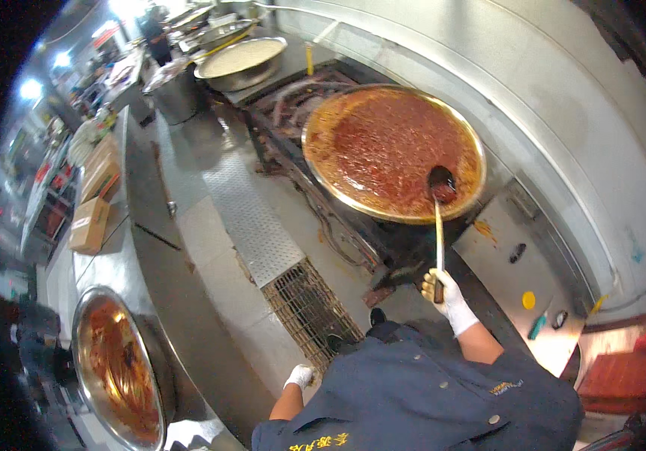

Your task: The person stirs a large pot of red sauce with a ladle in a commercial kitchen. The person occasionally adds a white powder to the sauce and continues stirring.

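In a white glove, my right hand [443, 288] is closed around the handle of a long ladle [439, 237]. The ladle's dark bowl [442, 179] dips into red-brown sauce [396, 138] near the close right side of a wide metal pan [312, 169]. An orange, oily band rings the sauce along the rim. My left hand [299, 376], also gloved, hangs low beside my body above the floor grate. It touches no object that I can make out, and its fingers are too small and partly turned away to judge.
A sauce-smeared metal basin [156, 389] stands on the left counter, with cardboard boxes [90, 225] farther along. Beyond the stove [295, 101] sits a bowl of pale contents [247, 58]. Small items, including a yellow disc [528, 300], lie on the right steel surface. A floor grate [312, 307] runs below.
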Demonstrator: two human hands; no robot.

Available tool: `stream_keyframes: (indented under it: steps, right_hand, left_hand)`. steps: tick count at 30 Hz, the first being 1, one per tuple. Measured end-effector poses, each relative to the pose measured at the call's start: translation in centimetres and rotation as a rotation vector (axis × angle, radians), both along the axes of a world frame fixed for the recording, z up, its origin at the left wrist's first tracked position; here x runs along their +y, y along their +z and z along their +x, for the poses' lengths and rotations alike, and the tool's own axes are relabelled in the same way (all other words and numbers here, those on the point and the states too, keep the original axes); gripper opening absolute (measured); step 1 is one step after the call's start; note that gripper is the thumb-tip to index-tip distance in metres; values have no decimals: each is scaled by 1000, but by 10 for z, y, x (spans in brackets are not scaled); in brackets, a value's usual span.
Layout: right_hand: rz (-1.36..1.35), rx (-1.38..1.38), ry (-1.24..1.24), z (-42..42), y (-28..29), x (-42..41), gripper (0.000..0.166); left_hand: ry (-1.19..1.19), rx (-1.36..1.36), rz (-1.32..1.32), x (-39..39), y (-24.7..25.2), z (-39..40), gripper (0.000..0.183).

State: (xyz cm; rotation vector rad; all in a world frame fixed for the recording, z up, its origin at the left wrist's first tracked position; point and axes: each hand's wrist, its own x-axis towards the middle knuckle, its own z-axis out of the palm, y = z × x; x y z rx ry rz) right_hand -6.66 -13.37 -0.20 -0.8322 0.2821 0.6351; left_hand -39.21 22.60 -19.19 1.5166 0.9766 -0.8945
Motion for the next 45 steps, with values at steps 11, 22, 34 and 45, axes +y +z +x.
stream_keyframes:
  steps: [11, 22, 34, 45]
  right_hand:
    - [-290, 54, 15, 20, 34, 9, 20]
    - [-1282, -370, 98, 110, 90, -39, 24]
    - [-1884, -801, 325, 212, 96, -80, 35]
    - [-1677, -529, 601, 233, 132, -66, 26]
  left_hand:
    - [-81, -310, 62, 4, -36, 18, 20]
    - [-37, -314, 65, 12, -35, 11, 19]
    - [1, -307, 77, -9, -50, 16, 18]
    - [55, -206, 141, -20, -46, 9, 19]
